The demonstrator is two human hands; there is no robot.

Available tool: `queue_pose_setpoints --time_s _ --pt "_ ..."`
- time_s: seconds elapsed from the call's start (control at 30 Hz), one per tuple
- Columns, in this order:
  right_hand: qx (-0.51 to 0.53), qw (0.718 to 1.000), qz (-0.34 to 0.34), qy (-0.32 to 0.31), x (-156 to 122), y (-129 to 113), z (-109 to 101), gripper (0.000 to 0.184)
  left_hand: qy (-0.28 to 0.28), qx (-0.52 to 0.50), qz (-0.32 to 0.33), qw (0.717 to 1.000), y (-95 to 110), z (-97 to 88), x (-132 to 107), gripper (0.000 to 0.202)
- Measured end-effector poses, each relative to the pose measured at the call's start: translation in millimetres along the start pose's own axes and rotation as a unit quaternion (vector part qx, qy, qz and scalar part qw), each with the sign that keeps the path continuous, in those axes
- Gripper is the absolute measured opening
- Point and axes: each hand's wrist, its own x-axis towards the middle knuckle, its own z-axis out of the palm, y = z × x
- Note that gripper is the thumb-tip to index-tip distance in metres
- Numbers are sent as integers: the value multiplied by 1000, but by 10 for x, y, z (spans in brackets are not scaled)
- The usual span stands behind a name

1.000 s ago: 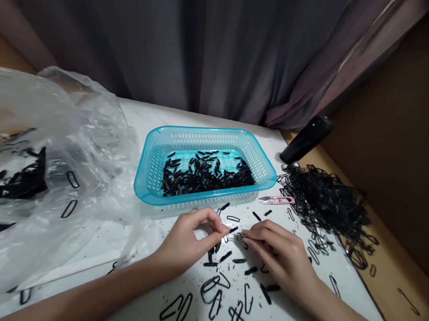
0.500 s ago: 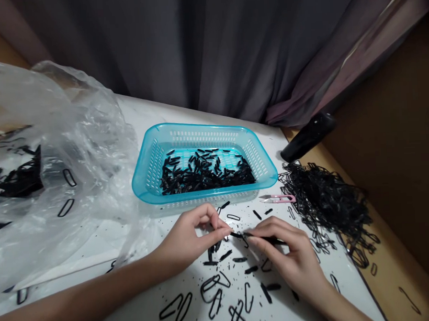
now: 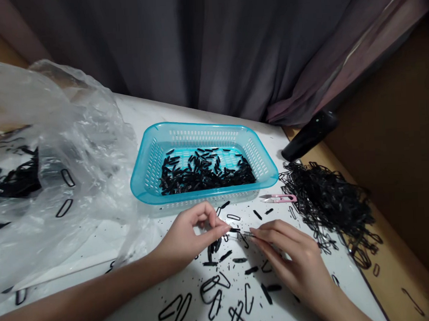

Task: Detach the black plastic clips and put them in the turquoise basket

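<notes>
My left hand (image 3: 194, 231) pinches one end of a small black strip (image 3: 235, 230) between thumb and fingertip, just above the table. Facing it, my right hand (image 3: 291, 257) is closed on a thin pointed tool; only its narrow tip (image 3: 247, 233) shows, and the fingers hide the rest. A small gap separates that tip from the strip. Below the hands lie short black pieces (image 3: 240, 260), flat black loops (image 3: 183, 309) and dark crumbs. Behind them a blue basket (image 3: 202, 195) holds many short black pieces (image 3: 201, 175).
Pink thread snips (image 3: 286, 198) rest right of the basket, beside a tangled heap of black loops (image 3: 332, 202). A black cylinder (image 3: 308, 135) lies tilted near the table's right edge. Crumpled clear plastic bags (image 3: 87, 133) cover the left side. A dark curtain (image 3: 151, 49) hangs behind.
My right hand has drawn slightly to the right and turned, so less of the dark tool shows. The strip in my left hand now points more level; that hand has barely moved.
</notes>
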Motion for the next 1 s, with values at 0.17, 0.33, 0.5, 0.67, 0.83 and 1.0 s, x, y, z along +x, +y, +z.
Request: queue_pose_setpoints --time_s 0.17,0.33,0.5,0.67,0.83,1.0 --pt "-17 1000 -7 -2 14 3 20 18 -6 -6 -6 1000 -20 0 6 29" --pt "-47 999 -20 -8 16 -17 9 19 -10 -10 -14 1000 -26 -3 5 30" --pt "-88 996 -28 -12 15 -37 17 22 -18 -2 -12 1000 2 -1 11 31" --pt "-75 996 -28 -34 20 -20 15 23 -30 6 2 1000 8 2 14 32" --pt "31 997 4 -69 35 -20 -17 23 -32 10 13 999 -7 6 2 32" --pt "95 994 29 -54 55 -51 -6 17 -35 12 18 999 12 2 4 30"
